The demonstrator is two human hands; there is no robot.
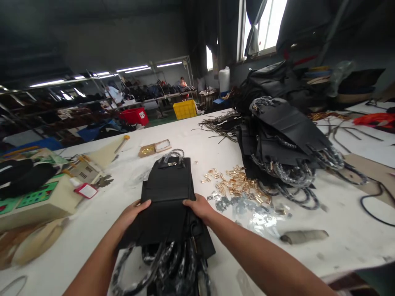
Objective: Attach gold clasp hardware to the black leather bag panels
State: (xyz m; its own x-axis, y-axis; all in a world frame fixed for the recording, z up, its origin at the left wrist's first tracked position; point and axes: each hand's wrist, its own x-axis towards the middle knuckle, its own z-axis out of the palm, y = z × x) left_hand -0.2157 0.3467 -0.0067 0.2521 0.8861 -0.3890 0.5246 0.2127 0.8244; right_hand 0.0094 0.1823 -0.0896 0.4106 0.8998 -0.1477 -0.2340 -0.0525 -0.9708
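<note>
A stack of black leather-like bag panels [168, 187] lies on the white table in front of me. Plastic-wrapped handles [175, 265] stick out at its near end, and another wrapped handle [173, 155] loops at the far end. My left hand [135, 211] grips the left edge of the panels, its thumb on top. On the right edge my right hand [199, 206] does the same. The fingers under the panels are hidden. Right of the stack, small gold-coloured metal fittings [236, 181] are scattered beside clear plastic bits [263, 220].
A larger pile of black panels with wrapped handles [284, 131] covers the back right. A grey roll [305, 236] lies at the front right. Small boxes [154, 148] stand beyond the stack; a beige machine [40, 201] is at left. Two people [114, 93] are far back.
</note>
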